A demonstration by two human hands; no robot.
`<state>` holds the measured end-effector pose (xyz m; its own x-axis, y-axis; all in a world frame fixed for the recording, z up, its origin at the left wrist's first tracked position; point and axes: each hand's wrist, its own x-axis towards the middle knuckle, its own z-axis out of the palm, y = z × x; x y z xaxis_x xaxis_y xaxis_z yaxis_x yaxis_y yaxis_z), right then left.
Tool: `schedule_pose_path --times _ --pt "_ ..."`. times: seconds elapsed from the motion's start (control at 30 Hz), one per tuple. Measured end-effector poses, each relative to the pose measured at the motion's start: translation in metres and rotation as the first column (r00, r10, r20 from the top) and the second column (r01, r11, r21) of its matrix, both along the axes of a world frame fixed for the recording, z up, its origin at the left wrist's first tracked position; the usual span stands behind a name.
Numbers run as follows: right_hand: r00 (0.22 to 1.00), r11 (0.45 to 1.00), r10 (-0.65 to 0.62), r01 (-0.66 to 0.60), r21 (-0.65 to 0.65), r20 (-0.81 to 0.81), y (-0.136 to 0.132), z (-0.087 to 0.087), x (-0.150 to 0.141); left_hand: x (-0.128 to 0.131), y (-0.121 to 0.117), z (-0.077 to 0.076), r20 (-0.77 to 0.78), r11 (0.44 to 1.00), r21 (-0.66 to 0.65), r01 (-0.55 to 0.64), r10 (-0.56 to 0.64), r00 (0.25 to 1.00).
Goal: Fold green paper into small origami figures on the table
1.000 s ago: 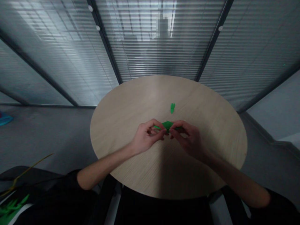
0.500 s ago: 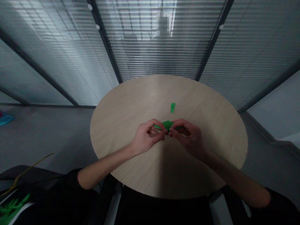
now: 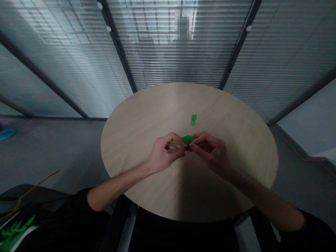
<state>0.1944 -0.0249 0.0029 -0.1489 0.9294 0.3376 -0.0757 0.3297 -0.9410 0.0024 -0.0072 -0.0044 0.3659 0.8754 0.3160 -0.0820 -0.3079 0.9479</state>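
Between the fingertips of both hands is a small green piece (image 3: 188, 139), flat and thin like folded paper; its exact kind does not show. My left hand (image 3: 168, 151) pinches its left side with thumb and index finger. On the other side, my right hand (image 3: 210, 151) pinches it the same way, the two thumbs nearly meeting. Fingers cover both ends of the piece. A second, smaller green piece (image 3: 193, 119) with a forked top lies on the table just beyond my hands.
The round wooden table (image 3: 136, 119) carries a shadow below my hands. Glass panels with blinds (image 3: 178, 63) stand behind it. At the lower left are green leaf-like shapes (image 3: 15, 231) and a thin yellow strand (image 3: 39, 183). A blue object (image 3: 6, 133) lies on the floor at far left.
Both hands keep their pinch on the green piece, almost in place. The piece looks slightly tilted compared with before. The smaller green piece stays put.
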Motion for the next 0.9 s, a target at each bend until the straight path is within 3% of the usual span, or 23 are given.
schedule_pose_path --times 0.13,0.23,0.33,0.4,0.63,0.77,0.9 --pt "1.000 1.000 0.003 -0.003 0.000 0.006 0.001 -0.002 -0.001 0.000 0.001 -0.001 0.008 1.000 -0.011 0.000 0.000 1.000" --pt "0.996 0.988 -0.051 0.040 0.151 0.074 0.001 -0.004 0.001 0.001 0.002 -0.001 0.009 0.999 -0.026 -0.028 0.028 1.000" --pt "0.968 0.940 -0.163 0.094 0.328 0.191 0.002 -0.005 0.003 0.002 0.001 0.000 0.007 0.998 -0.034 -0.059 0.060 0.998" --pt "0.946 0.918 -0.220 0.118 0.379 0.237 0.001 -0.005 0.005 0.002 0.000 0.002 0.004 0.997 -0.028 -0.067 0.068 0.998" --pt "0.927 0.922 -0.229 0.109 0.371 0.297 0.008 -0.005 0.008 -0.002 0.005 -0.003 -0.090 0.998 -0.048 -0.038 0.034 0.995" --pt "0.825 0.918 -0.268 0.062 0.393 0.498 0.019 -0.016 0.015 -0.004 0.015 -0.012 -0.236 0.998 -0.069 -0.007 -0.010 0.972" --pt "0.729 0.935 -0.196 -0.063 0.349 0.656 0.026 -0.030 0.017 -0.006 0.017 -0.017 -0.455 1.000 0.008 0.007 -0.003 0.891"
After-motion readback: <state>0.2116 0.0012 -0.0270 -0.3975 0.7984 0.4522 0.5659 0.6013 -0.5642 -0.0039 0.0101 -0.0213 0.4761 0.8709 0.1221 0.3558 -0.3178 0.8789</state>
